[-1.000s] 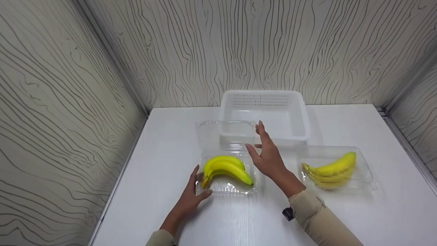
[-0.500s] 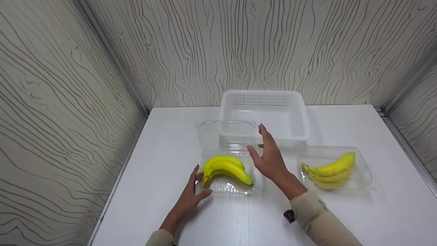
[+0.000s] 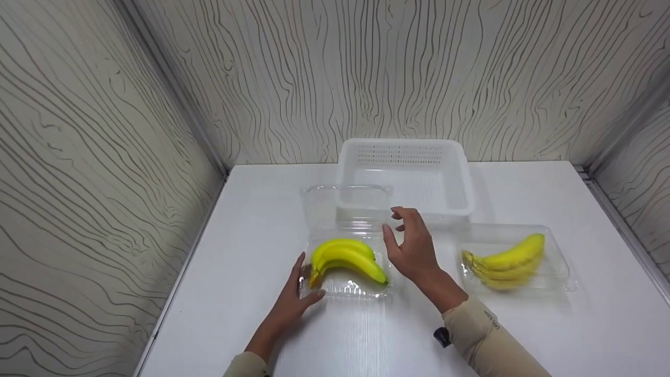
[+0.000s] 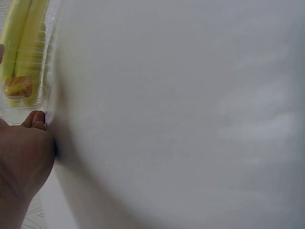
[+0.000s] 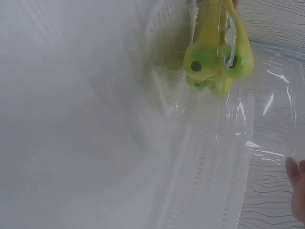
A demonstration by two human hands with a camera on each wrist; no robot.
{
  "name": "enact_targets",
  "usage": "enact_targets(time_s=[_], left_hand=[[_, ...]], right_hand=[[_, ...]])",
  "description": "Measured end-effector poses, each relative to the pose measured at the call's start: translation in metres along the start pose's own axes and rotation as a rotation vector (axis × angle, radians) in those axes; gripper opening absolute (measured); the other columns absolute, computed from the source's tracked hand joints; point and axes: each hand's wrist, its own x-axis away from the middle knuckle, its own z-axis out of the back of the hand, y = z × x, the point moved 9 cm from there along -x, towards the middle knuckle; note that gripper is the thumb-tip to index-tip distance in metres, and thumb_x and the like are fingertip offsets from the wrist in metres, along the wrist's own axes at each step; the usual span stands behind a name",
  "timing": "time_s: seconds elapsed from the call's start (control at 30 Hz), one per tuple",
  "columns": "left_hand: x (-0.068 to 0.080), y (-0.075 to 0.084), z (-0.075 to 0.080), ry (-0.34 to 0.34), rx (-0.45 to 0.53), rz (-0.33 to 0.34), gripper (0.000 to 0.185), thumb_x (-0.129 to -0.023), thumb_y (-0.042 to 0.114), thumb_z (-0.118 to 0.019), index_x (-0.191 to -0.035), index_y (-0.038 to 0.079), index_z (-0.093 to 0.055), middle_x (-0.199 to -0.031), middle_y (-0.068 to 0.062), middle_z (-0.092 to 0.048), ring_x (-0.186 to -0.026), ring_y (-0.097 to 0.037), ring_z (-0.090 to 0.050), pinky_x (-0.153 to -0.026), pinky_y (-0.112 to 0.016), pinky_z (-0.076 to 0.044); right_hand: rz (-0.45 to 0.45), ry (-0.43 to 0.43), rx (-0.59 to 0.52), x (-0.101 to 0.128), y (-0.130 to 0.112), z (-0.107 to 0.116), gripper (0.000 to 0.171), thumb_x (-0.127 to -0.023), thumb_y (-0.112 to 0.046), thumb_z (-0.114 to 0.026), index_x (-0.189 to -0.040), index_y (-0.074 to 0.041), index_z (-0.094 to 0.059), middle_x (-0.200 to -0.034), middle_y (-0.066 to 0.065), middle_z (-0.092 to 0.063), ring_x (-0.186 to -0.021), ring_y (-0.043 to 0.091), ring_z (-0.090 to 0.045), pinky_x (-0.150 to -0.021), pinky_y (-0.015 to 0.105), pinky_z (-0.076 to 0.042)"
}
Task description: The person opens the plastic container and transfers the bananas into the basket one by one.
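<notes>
A yellow banana bunch [image 3: 345,256] lies in an open clear plastic clamshell tray [image 3: 348,289]. Its clear lid [image 3: 335,207] stands tipped back behind it. My left hand [image 3: 308,280] rests against the tray's front left corner, fingers along the side and thumb at the front edge; the left wrist view shows a fingertip [image 4: 38,117] beside the banana stems [image 4: 19,43]. My right hand [image 3: 391,220] hovers at the lid's right edge with fingers loosely bent; whether it touches the lid is unclear. The right wrist view shows the banana tips [image 5: 214,57] through the plastic.
A white perforated basket [image 3: 346,157] stands behind the tray against the back wall. A second clamshell [image 3: 557,272], shut over another banana bunch [image 3: 510,259], lies at the right. Patterned walls close in the white table [image 3: 251,235] on three sides.
My right hand has dropped a little and its fingers have bent at the lid's right edge. The left hand and both banana packs have not moved.
</notes>
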Motion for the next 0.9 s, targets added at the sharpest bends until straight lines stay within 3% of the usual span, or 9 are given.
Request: enact_targets(time_s=[0.23,0.33,0.47,0.57,0.7,0.9], left_hand=[[0.001,-0.001,-0.001,0.004,0.007,0.003,0.104,-0.094,0.049,-0.078,-0.172,0.037,-0.011,-0.178,-0.018,-0.026,-0.166,-0.046,-0.02,-0.13,-0.072,-0.02],[0.001,0.0,-0.002,0.002,0.008,0.009,0.104,-0.094,0.049,-0.077,-0.172,0.036,-0.011,-0.179,-0.018,-0.024,-0.167,-0.046,-0.018,-0.131,-0.072,-0.018],[0.0,0.001,-0.001,0.005,-0.003,0.008,0.104,-0.094,0.05,-0.077,-0.173,0.035,-0.01,-0.178,-0.018,-0.024,-0.166,-0.046,-0.018,-0.131,-0.072,-0.018],[0.0,0.002,-0.001,0.006,-0.009,0.004,0.104,-0.094,0.049,-0.077,-0.173,0.034,-0.011,-0.178,-0.018,-0.026,-0.166,-0.046,-0.02,-0.131,-0.071,-0.02],[0.001,0.002,0.0,0.007,-0.013,0.004,0.103,-0.094,0.048,-0.077,-0.173,0.034,-0.011,-0.178,-0.018,-0.025,-0.166,-0.046,-0.02,-0.131,-0.071,-0.019],[0.002,0.002,0.001,0.011,-0.012,0.008,0.104,-0.094,0.049,-0.077,-0.172,0.036,-0.011,-0.179,-0.017,-0.022,-0.167,-0.045,-0.019,-0.131,-0.071,-0.019]], right_hand=[[0.174,-0.086,0.03,0.013,-0.019,-0.019,0.042,-0.096,-0.015,-0.078,-0.133,-0.003,-0.062,-0.115,0.01,-0.068,-0.101,0.022,-0.07,-0.08,0.033,-0.066],[0.198,-0.172,0.063,0.021,-0.022,-0.033,0.052,-0.096,-0.021,-0.079,-0.141,-0.004,-0.06,-0.124,0.011,-0.069,-0.11,0.024,-0.071,-0.088,0.036,-0.066],[0.17,-0.334,0.123,0.029,-0.022,-0.053,0.063,-0.098,-0.035,-0.078,-0.151,-0.01,-0.056,-0.14,0.012,-0.065,-0.129,0.028,-0.066,-0.109,0.043,-0.059],[0.12,-0.45,0.143,0.034,-0.019,-0.068,0.066,-0.099,-0.041,-0.076,-0.154,-0.013,-0.054,-0.147,0.012,-0.062,-0.136,0.031,-0.062,-0.116,0.048,-0.053],[0.077,-0.552,0.131,0.038,-0.017,-0.082,0.067,-0.098,-0.041,-0.076,-0.155,-0.014,-0.053,-0.151,0.015,-0.06,-0.139,0.035,-0.059,-0.117,0.054,-0.05],[0.039,-0.614,0.102,0.04,-0.016,-0.096,0.064,-0.096,-0.034,-0.078,-0.153,-0.015,-0.055,-0.151,0.015,-0.06,-0.138,0.037,-0.059,-0.115,0.058,-0.05]])
